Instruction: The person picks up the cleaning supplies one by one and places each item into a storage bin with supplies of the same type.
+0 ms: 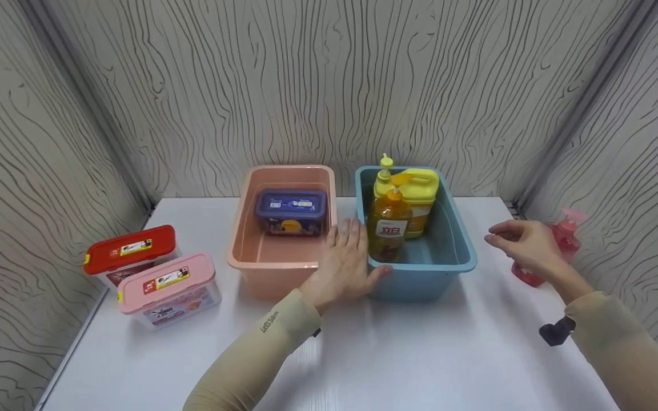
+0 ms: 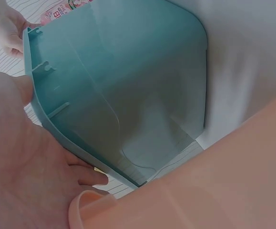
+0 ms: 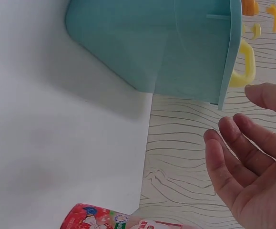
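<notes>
My left hand (image 1: 345, 265) lies flat with straight fingers across the neighbouring rims of the pink bin (image 1: 283, 266) and the blue bin (image 1: 420, 267). A dark blue lidded tub (image 1: 291, 204) sits inside the pink bin. In the blue bin stand an amber dish soap bottle (image 1: 389, 220) and a yellow jug with a pump (image 1: 422, 191). My right hand (image 1: 526, 245) hovers right of the blue bin, its fingers loosely bent around nothing. Partly hidden behind it is a red pump bottle (image 1: 566, 235), whose label (image 3: 114, 220) shows low in the right wrist view.
At the left of the white table (image 1: 420, 354) are two lidded boxes, one with a red lid (image 1: 129, 249) and one with a pink lid (image 1: 169, 282). Patterned panels (image 1: 329, 85) enclose the back and both sides.
</notes>
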`<state>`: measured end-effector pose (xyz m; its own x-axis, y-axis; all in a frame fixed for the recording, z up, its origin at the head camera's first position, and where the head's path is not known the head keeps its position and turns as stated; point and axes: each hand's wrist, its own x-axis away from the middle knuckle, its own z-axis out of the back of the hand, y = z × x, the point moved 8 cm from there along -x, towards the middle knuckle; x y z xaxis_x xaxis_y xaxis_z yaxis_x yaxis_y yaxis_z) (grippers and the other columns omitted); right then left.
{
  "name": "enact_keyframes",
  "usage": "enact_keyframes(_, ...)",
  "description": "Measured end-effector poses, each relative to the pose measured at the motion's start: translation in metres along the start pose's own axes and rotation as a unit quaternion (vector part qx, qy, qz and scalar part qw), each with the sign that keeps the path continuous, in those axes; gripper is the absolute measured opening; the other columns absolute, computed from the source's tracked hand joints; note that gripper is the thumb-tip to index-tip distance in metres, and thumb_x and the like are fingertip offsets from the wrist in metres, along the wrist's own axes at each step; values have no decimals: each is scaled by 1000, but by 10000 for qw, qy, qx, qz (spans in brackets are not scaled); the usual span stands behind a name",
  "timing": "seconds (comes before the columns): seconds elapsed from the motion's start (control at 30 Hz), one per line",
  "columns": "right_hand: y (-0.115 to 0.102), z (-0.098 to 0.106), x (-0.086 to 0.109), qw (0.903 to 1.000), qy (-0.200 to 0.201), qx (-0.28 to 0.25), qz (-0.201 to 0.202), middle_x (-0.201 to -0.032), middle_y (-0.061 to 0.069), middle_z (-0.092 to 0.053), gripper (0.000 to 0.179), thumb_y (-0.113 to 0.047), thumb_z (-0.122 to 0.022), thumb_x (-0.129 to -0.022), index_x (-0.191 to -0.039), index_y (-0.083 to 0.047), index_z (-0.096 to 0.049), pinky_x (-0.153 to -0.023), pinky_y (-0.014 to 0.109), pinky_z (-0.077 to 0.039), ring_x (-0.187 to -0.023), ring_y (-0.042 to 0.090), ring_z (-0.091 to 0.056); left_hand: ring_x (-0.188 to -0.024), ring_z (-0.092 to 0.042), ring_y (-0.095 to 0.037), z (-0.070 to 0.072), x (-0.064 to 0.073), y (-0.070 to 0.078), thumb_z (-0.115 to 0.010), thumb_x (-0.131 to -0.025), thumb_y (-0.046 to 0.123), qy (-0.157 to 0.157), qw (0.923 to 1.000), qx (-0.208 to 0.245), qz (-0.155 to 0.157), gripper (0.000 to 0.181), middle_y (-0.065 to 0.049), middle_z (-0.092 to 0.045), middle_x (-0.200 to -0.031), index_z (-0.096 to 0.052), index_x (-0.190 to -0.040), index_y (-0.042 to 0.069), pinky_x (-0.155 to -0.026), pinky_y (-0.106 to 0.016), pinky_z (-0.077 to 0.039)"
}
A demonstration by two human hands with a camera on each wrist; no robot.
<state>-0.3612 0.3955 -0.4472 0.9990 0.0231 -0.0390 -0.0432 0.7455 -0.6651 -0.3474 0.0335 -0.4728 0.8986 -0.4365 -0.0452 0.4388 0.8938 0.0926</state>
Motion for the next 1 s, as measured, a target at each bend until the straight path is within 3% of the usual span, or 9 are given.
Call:
enact_keyframes(0.2,13,4,5,9998,168,-81,-109,-130,26,-79,52,-44,-73,-110,-141,-2,-72,-70,25,-66,-86,14,-73,-179,-16,-37,-1,-1,0,-33,-108,82,-2,10000,-6,14,108,-18,-18,-190,-19,-179,2,-147,-56,-15)
enact_keyframes(0.37,20,11,11,9990,426,35,-93,-129,25,-80,51,-43,-74,-109,-138,-1,-75,-79,15,-62,-93,8,-74,-179,-17,-37,0,-1,1,-31,-109,82,-32,9999,-108,-21,107,-18,-19,-190,-21,-179,2,-146,-56,-15)
enact_keyframes(0.57,31,20,18,9969,679,-108,-384,-121,18,-81,47,-41,-75,-109,-136,-2,-75,-78,11,-58,-93,7,-72,-179,-17,-37,-1,-1,0,-32,-108,83,-45,9999,-107,-1,108,-17,-18,-190,-20,-179,3,-146,-57,-15)
enact_keyframes(0.8,42,29,26,9946,988,-297,-145,-100,-11,-80,39,-28,-75,-109,-131,4,-75,-75,9,-59,-84,-8,-70,-179,-16,-37,-3,-3,0,-30,-108,83,-71,9999,-103,-18,108,-18,-16,-190,-19,-179,2,-146,-57,-14)
enact_keyframes(1.0,51,38,31,9922,1157,-281,-365,-95,-26,-72,40,-30,-76,-109,-132,2,-74,-76,5,-54,-86,-10,-66,-179,-17,-37,-2,-2,0,-31,-109,82,-47,10000,-70,1,107,-18,-17,-190,-19,-179,2,-146,-57,-15)
